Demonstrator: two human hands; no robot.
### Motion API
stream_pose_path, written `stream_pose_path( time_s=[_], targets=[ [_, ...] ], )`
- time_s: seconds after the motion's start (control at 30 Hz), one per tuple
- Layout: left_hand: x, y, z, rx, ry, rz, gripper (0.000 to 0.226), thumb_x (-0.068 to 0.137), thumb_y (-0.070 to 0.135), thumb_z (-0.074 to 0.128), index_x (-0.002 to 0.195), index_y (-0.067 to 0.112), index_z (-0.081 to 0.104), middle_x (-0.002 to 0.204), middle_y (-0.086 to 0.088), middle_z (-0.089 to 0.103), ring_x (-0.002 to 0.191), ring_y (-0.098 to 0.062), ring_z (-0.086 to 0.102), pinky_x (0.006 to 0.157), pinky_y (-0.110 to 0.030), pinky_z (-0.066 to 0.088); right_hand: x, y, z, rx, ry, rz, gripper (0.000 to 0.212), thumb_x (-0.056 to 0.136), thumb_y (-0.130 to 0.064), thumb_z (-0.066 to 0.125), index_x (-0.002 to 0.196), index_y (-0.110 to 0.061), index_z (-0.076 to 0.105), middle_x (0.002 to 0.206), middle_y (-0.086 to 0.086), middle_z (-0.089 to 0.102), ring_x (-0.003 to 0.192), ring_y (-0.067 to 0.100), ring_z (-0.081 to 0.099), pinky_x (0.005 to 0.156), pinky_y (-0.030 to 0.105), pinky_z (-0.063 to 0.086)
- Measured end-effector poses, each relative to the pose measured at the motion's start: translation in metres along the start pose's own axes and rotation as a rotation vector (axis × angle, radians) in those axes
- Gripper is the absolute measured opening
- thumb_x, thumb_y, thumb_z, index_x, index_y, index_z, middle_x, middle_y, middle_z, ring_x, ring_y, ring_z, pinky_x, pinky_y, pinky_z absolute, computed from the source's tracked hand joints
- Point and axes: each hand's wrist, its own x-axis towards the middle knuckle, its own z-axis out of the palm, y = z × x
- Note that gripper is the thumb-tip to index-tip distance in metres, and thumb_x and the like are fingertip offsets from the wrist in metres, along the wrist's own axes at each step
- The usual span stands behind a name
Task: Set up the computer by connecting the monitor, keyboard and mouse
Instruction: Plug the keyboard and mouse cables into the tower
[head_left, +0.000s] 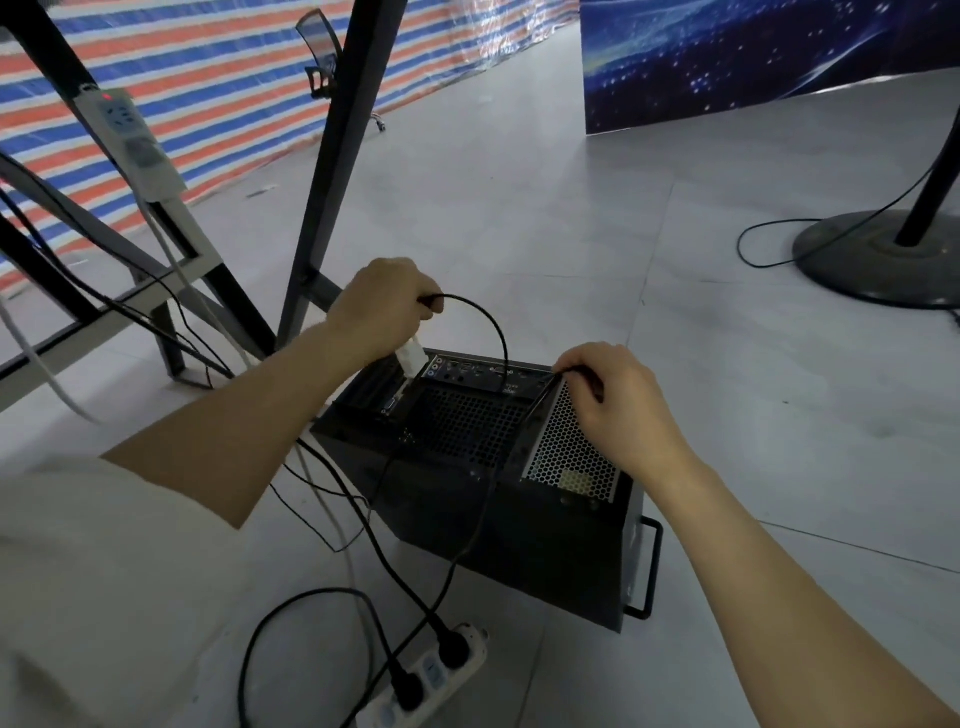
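A black computer tower (457, 499) stands on the floor with its rear port panel (483, 376) turned up toward me. My left hand (382, 306) grips a white connector (413, 358) and a thin black cable (488, 322), which loops over to the panel. The connector's tip hovers just above the card slots at the panel's left. My right hand (618, 400) pinches another black cable (545, 397) at the panel's right corner, over the power-supply grille (569, 452). Monitor, keyboard and mouse are out of view.
A white power strip (431, 675) with two black plugs lies on the floor in front of the tower. Black table legs (332, 171) and a second power strip (130, 140) stand at the left. A round stand base (878, 257) sits at the right.
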Motion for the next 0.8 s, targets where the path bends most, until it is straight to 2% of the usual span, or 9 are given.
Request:
stream_pose_path(
  time_s=[0.13,0.23,0.27,0.33,0.43,0.6,0.8],
  targets=[
    [0.007,-0.008,0.034,-0.329,0.069,-0.165,0.013,0.077,0.005,0.072,0.088,0.011,0.074,0.083,0.0,0.068,0.083,-0.013,0.065,0.085,-0.023,0.048,-0.003,0.009,0.004,0.074,0.068,0.001,0.024,0.089,0.001,0.049,0.101,-0.012,0.065,0.088,-0.006,0.058,0.083,0.012,0.051,0.075,0.022,0.038],
    [0.01,-0.015,0.058,-0.401,0.057,-0.214,0.013,0.076,0.005,0.073,0.086,0.012,0.073,0.076,0.003,0.066,0.079,-0.008,0.063,0.072,-0.001,0.041,-0.003,0.017,0.01,0.124,0.069,0.032,0.025,0.089,0.001,0.049,0.105,-0.014,0.062,0.085,-0.008,0.057,0.073,0.008,0.048,0.07,0.023,0.037],
    [0.011,-0.016,0.064,-0.388,0.046,-0.216,0.012,0.075,0.005,0.073,0.086,0.012,0.073,0.075,0.003,0.065,0.077,-0.007,0.062,0.068,0.002,0.039,-0.003,0.019,0.012,0.129,0.07,0.031,0.025,0.089,0.0,0.05,0.107,-0.014,0.061,0.085,-0.007,0.058,0.071,0.007,0.047,0.069,0.023,0.037],
    [0.014,-0.019,0.075,-0.355,0.02,-0.206,0.011,0.075,0.006,0.074,0.082,0.015,0.072,0.071,0.003,0.065,0.076,-0.007,0.063,0.069,-0.002,0.041,-0.003,0.023,0.015,0.134,0.071,0.027,0.025,0.09,-0.001,0.05,0.109,-0.015,0.06,0.085,-0.005,0.059,0.068,0.002,0.046,0.068,0.022,0.036],
    [0.017,-0.023,0.08,-0.294,0.011,-0.195,0.015,0.074,0.01,0.074,0.075,0.023,0.068,0.069,0.007,0.065,0.075,-0.007,0.063,0.077,-0.021,0.047,-0.003,0.023,0.017,0.142,0.066,0.024,0.025,0.09,-0.001,0.049,0.11,-0.014,0.058,0.086,-0.003,0.06,0.065,-0.004,0.044,0.065,0.017,0.034],
    [0.022,-0.028,0.074,-0.158,-0.039,-0.146,0.014,0.075,0.017,0.073,0.074,0.03,0.066,0.069,0.014,0.062,0.079,-0.007,0.06,0.074,-0.025,0.044,-0.003,0.022,0.019,0.137,0.048,0.034,0.027,0.091,-0.002,0.047,0.113,-0.014,0.056,0.085,0.0,0.062,0.059,-0.003,0.043,0.059,0.013,0.031],
    [0.034,-0.025,0.071,-0.048,-0.115,-0.076,0.012,0.079,0.019,0.07,0.083,0.03,0.068,0.074,0.015,0.06,0.082,-0.007,0.054,0.071,-0.023,0.037,-0.002,0.021,0.02,0.122,0.029,0.039,0.027,0.091,-0.003,0.046,0.114,-0.014,0.055,0.081,-0.001,0.06,0.059,0.0,0.045,0.058,0.014,0.032]
  ],
)
